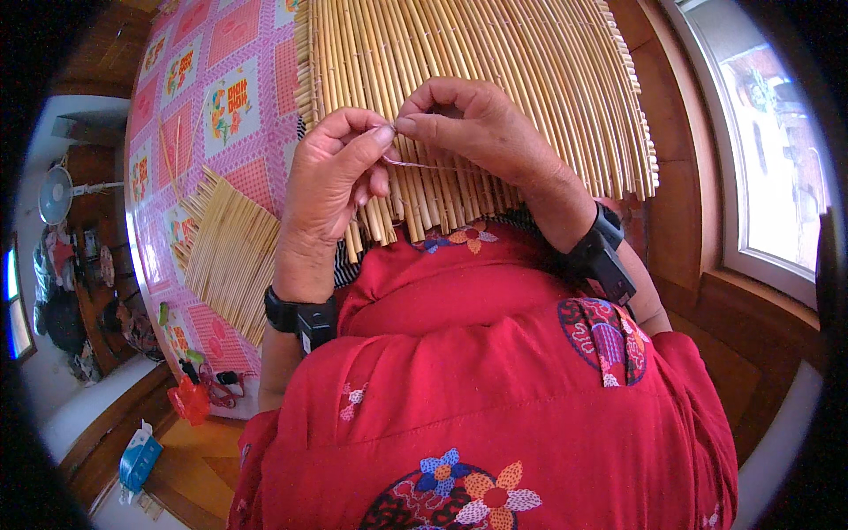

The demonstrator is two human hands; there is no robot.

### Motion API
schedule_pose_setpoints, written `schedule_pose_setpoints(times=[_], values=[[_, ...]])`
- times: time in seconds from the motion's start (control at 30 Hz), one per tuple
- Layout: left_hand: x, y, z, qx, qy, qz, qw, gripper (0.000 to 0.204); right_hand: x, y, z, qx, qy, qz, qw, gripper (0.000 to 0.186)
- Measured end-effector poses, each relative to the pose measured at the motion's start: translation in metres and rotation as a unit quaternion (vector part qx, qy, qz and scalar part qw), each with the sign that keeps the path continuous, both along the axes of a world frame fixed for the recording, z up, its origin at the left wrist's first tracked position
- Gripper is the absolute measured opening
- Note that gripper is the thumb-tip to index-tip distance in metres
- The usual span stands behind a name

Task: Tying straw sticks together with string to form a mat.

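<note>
Thread (408,163), thin and pale pink, runs in a slack curve beneath the fingers and off under the right hand (473,124), above the near left corner of a reed mat (521,62). Left hand (340,159) and right hand meet tip to tip, each pinching thumb against forefinger on the thread; the bit between the tips is mostly hidden. The mat's straw-coloured stalks lie side by side, pointing away from the person, their ends uneven along the near edge at the lap. Its left edge lies beside the pink patterned cloth (231,110) covering the bench.

On that cloth, left of the mat and toward the bench's near edge, rests a flat sheet of thin sticks (231,243), set askew. A red flower-shaped object (188,402) sits at the bench's near left corner, close to a tangled cord (221,395). Black straps with boxy units circle the left wrist (314,325) and the right one. A window (768,132) stands to the right.
</note>
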State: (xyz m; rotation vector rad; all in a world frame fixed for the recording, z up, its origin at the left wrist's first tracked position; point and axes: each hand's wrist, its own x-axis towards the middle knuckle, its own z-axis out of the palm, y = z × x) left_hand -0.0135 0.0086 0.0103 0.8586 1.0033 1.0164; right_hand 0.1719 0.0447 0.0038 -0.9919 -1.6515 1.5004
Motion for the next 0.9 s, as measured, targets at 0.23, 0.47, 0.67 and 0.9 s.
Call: schedule_pose_setpoints(times=[0.23, 0.47, 0.67, 0.9], values=[[-0.0018, -0.0001, -0.0024, 0.002, 0.011, -0.002, 1.000, 0.015, 0.0004, -0.0005, 0.0044, 0.001, -0.024, 0.010, 1.000, 0.019], [-0.0029, -0.0017, -0.0041, 0.004, 0.022, -0.006, 1.000, 0.014, 0.0013, 0.0011, -0.0002, 0.064, -0.055, 0.018, 0.996, 0.020], [-0.0035, -0.0035, -0.0035, 0.007, 0.023, -0.009, 1.000, 0.014, 0.0017, 0.0018, -0.0020, 0.055, -0.054, 0.031, 0.997, 0.018], [-0.0015, -0.0059, -0.0018, 0.017, 0.032, -0.015, 0.999, 0.012, 0.0033, 0.0004, -0.0015, 0.028, -0.041, 0.046, 0.998, 0.017]])
